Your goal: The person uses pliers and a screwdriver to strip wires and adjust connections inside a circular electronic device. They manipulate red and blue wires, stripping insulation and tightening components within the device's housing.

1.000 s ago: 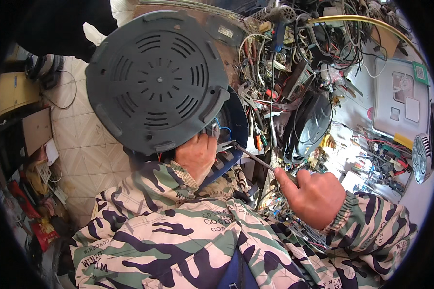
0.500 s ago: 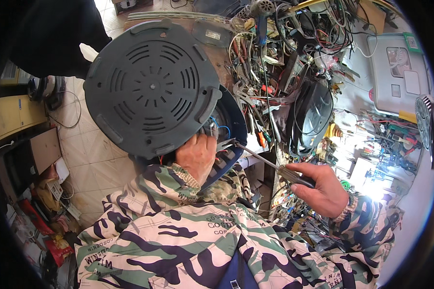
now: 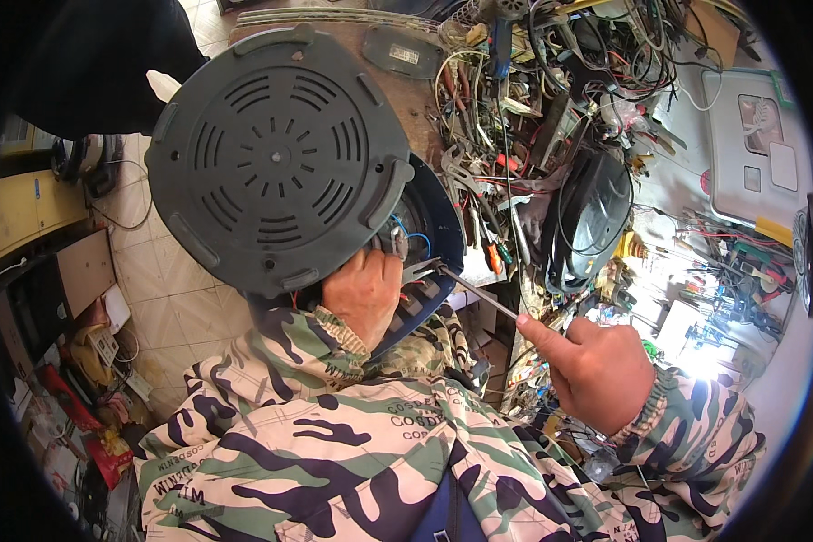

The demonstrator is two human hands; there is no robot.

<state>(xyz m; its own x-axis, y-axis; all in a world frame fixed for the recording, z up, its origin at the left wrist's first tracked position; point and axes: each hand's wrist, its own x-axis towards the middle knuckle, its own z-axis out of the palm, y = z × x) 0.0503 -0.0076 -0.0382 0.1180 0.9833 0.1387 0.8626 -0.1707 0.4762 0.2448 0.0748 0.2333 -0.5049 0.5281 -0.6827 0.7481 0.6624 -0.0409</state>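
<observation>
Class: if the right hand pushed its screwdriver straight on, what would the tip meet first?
Probably the silvery metal piece by the dark blue housing, where the screwdriver seems to end; depth is unclear.

A brown wooden bench top bears a flat dark-grey plastic casing, tangled black and white cables and, apparently, grey metal pliers

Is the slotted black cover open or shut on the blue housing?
Open: the black cover sits askew, leaving blue wire exposed inside the housing, near the left hand.
</observation>
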